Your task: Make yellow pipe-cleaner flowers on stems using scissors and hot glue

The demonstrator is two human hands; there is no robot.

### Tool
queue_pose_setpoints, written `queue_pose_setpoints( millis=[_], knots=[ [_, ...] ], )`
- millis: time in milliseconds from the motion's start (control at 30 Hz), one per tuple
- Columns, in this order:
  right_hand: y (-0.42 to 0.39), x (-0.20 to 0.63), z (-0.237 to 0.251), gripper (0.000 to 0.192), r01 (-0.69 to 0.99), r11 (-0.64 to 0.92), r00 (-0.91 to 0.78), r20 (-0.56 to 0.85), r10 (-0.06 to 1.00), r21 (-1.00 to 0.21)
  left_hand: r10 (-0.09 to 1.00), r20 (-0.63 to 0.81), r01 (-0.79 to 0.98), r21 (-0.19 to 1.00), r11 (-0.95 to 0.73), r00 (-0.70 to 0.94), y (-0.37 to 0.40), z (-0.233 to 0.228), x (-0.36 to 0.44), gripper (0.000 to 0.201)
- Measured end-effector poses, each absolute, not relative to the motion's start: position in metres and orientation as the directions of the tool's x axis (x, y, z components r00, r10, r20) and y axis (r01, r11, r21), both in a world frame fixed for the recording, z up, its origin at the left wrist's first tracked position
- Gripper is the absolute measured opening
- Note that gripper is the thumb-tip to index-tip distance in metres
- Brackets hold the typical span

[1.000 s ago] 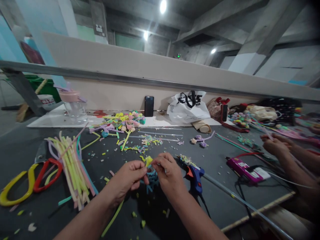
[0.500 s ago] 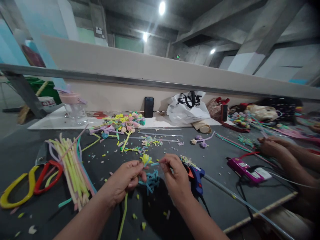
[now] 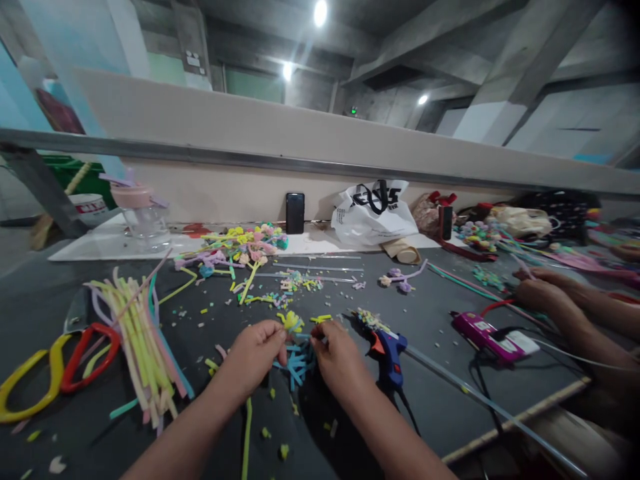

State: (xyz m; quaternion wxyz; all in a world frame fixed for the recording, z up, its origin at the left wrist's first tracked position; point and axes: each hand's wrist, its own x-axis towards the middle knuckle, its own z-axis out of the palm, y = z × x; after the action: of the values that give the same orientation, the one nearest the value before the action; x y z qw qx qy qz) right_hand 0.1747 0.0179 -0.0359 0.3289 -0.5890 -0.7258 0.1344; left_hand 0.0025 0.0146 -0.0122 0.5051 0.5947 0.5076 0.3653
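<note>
Left hand pinching yellow flower stem; right hand fingertips pinched over blue pieces.

Craft workshop: bare concrete beams overhead; dark worktable strewn with pipe cleaners, glue gun.

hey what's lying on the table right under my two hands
Under the left hand and right hand lies a small heap of blue pipe-cleaner pieces on the dark table, with scattered yellow-green bits. Anything directly beneath the palms is covered.
</note>
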Motion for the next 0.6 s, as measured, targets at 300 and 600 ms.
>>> queue_pose_setpoints(
  millis=[300,600],
  knots=[
    [0.012,0.174,-0.018,0.013,0.617,0.155,0.006,0.202,0.979,-0.771,0.985,0.011,0.416,0.905,-0.084,0.174,0.008,-0.009,0.006,0.031],
    [0.002,0.161,-0.005,0.036,0.204,0.18,-0.122,0.158,0.98,-0.962,0.918,-0.086,0.151,0.988,0.029,0.388,0.009,-0.012,0.009,0.03]
  ],
)
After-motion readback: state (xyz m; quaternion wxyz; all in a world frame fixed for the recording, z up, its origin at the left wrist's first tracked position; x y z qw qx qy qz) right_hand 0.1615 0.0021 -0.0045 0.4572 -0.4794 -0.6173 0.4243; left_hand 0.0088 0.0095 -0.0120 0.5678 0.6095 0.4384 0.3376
